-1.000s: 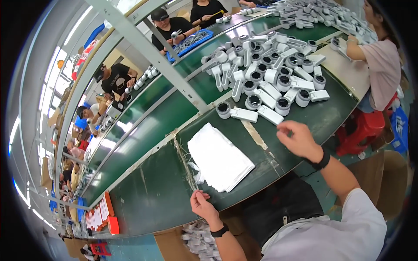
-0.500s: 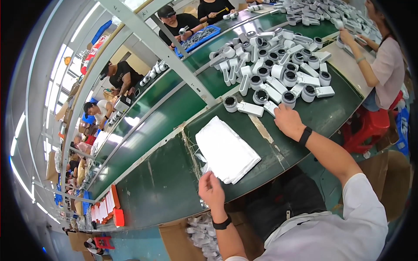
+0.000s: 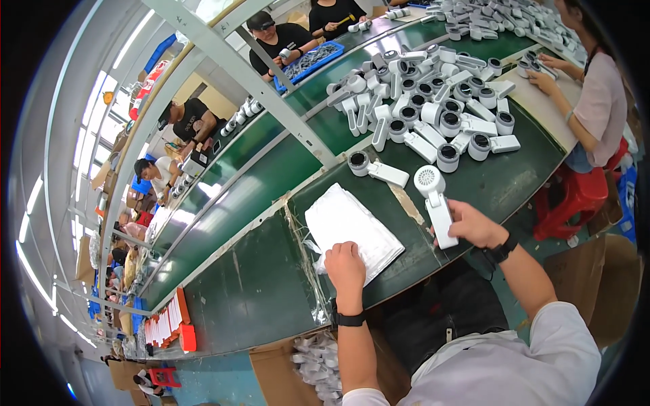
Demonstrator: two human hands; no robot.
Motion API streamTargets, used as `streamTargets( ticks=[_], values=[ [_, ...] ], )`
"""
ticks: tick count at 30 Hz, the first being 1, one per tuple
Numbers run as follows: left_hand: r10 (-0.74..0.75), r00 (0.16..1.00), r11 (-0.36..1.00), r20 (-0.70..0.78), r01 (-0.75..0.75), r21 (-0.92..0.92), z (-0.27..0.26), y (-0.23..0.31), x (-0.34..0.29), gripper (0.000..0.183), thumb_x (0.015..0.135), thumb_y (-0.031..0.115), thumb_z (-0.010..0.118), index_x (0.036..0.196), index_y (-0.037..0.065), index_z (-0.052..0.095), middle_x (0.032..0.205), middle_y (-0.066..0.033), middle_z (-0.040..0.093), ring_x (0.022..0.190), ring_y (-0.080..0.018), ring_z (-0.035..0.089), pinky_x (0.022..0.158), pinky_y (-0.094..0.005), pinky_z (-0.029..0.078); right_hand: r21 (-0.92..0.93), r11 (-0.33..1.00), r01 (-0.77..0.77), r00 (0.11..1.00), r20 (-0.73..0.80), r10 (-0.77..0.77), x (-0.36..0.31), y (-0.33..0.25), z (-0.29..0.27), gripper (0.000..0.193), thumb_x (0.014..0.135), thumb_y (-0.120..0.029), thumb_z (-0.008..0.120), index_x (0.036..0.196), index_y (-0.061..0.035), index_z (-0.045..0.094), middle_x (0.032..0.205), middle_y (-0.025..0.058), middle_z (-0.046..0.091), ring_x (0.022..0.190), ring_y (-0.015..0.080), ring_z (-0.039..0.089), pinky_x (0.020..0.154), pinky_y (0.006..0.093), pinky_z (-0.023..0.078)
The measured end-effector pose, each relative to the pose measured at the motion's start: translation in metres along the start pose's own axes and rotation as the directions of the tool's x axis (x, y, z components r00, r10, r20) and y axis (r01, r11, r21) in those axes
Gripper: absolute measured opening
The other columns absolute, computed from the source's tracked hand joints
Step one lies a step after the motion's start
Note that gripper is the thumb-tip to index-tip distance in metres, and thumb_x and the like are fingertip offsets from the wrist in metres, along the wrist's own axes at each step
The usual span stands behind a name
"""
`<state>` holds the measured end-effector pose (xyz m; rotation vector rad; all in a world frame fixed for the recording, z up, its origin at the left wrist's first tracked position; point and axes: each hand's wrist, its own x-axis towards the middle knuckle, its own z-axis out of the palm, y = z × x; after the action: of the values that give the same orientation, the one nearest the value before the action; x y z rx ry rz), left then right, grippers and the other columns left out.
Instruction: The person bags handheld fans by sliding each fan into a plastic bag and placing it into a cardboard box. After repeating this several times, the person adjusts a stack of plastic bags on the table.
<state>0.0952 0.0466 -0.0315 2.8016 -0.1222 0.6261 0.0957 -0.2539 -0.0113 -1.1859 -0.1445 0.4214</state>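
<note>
My right hand (image 3: 474, 224) grips a white handheld fan (image 3: 437, 203) by its handle, with the round grille head up and tilted away from me, above the near edge of the table. My left hand (image 3: 346, 265) rests on the near left part of a stack of thin white sheets or bags (image 3: 355, 220). Its fingers are curled together, and whatever they may pinch is hidden. Beyond the stack, a single fan (image 3: 387, 174) lies on the green tabletop, its round head to the left. Farther right spreads a large heap of similar fans (image 3: 433, 108).
A metal frame post (image 3: 298, 132) rises beyond the stack. At the far left stands an orange-red bin of white papers (image 3: 169, 321). Under the table, a cardboard box (image 3: 271, 375) holds wrapped parts. A co-worker (image 3: 602, 101) sits at right near a red stool (image 3: 572, 203); other people work across the line.
My right hand has taken a fan from the near edge of the heap and brought it toward me. My left hand has moved up and right onto the white stack.
</note>
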Motion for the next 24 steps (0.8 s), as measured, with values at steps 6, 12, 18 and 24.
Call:
streamTargets(
  ticks=[6, 12, 18, 24],
  values=[
    [0.011, 0.988, 0.987, -0.151, -0.035, -0.154, -0.009, 0.007, -0.004, 0.006, 0.083, 0.004, 0.063, 0.088, 0.001, 0.066, 0.080, -0.0131, 0.063, 0.076, -0.0341, 0.056, 0.070, -0.0427, 0.046, 0.081, 0.995, -0.053, 0.999, 0.007, 0.052, -0.007, 0.007, 0.039, 0.041, 0.073, 0.003, 0.062, 0.113, 0.0002, 0.052, 0.087, 0.0090, 0.063, 0.068, 0.0173, 0.064, 0.062, 0.0303, 0.052],
    [-0.266, 0.964, 0.776, -0.020, 0.202, -0.598, -0.034, 0.047, -0.026, 0.013, 0.089, 0.009, 0.064, 0.097, 0.000, 0.067, 0.087, -0.0120, 0.068, 0.073, -0.0202, 0.062, 0.067, -0.0299, 0.049, -0.098, 0.993, 0.063, 0.992, -0.103, -0.073, -0.007, 0.028, 0.078, 0.044, 0.073, -0.007, 0.077, 0.111, -0.0021, 0.056, 0.091, 0.0033, 0.065, 0.077, 0.0103, 0.061, 0.069, 0.0264, 0.050],
    [-0.464, 0.865, 0.313, 0.192, 0.364, -0.877, -0.027, 0.056, -0.040, 0.018, 0.094, 0.011, 0.061, 0.100, -0.005, 0.063, 0.081, -0.0038, 0.063, 0.071, -0.0091, 0.058, 0.065, -0.0230, 0.048, -0.320, 0.935, 0.153, 0.934, -0.263, -0.243, -0.012, 0.050, 0.100, 0.054, 0.067, -0.012, 0.085, 0.111, -0.0023, 0.056, 0.096, 0.0033, 0.065, 0.086, 0.0103, 0.061, 0.076, 0.0269, 0.050],
    [-0.442, 0.874, 0.288, 0.203, 0.352, -0.890, -0.017, 0.056, -0.043, 0.016, 0.096, 0.012, 0.057, 0.101, -0.003, 0.058, 0.081, -0.0034, 0.060, 0.069, -0.0109, 0.058, 0.064, -0.0241, 0.049, -0.350, 0.923, 0.160, 0.898, -0.336, -0.283, 0.012, 0.056, 0.111, 0.046, 0.071, -0.011, 0.077, 0.110, 0.0006, 0.056, 0.096, 0.0070, 0.065, 0.086, 0.0132, 0.060, 0.076, 0.0298, 0.049]
  ],
)
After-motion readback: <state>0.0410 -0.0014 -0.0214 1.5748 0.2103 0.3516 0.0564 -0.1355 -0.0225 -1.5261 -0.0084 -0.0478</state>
